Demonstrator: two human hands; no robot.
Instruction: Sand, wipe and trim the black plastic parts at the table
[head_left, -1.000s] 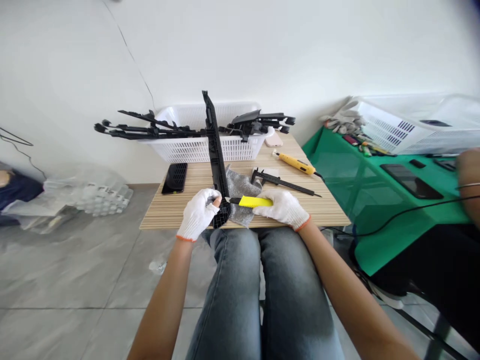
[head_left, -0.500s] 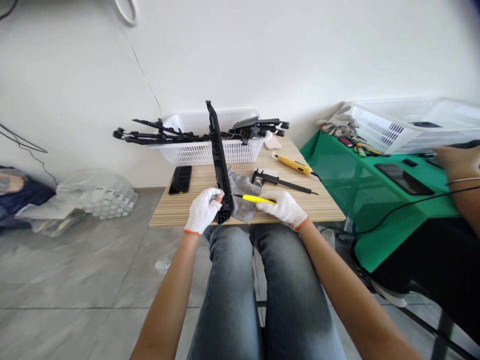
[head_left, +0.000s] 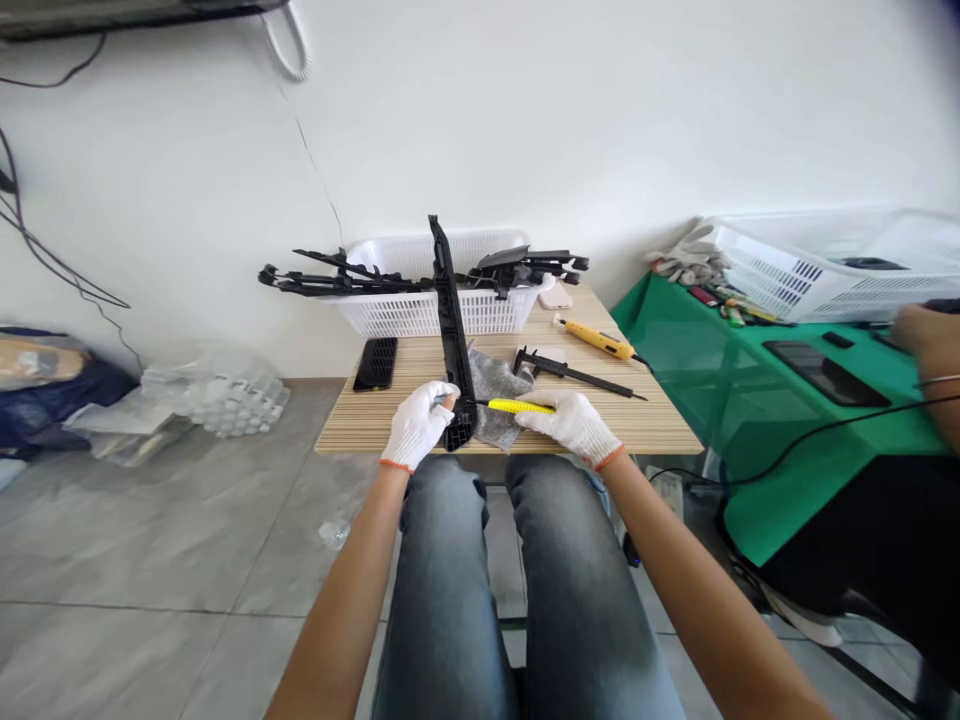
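My left hand point(head_left: 421, 422), in a white glove, grips the lower end of a long black plastic part point(head_left: 452, 335) that points up and away from me. In my gloved right hand point(head_left: 568, 420) is a yellow-handled knife point(head_left: 519, 405); its thin dark tip meets the lower right side of the part. A grey cloth point(head_left: 496, 385) lies beneath and beside the part. Behind my right hand are a black caliper point(head_left: 581, 374) and a yellow corded tool point(head_left: 600, 339).
A white basket point(head_left: 394, 316) of black parts stands at the table's back, with a black phone point(head_left: 376, 364) at its front left. On the right, a green-covered table point(head_left: 675, 340) bears another basket point(head_left: 810, 290) and a phone. A person's hand point(head_left: 930, 335) is there.
The view has shifted, so the table and hands appear slightly further right. Both hands keep their holds, and the knife tip stays at the part's lower end.
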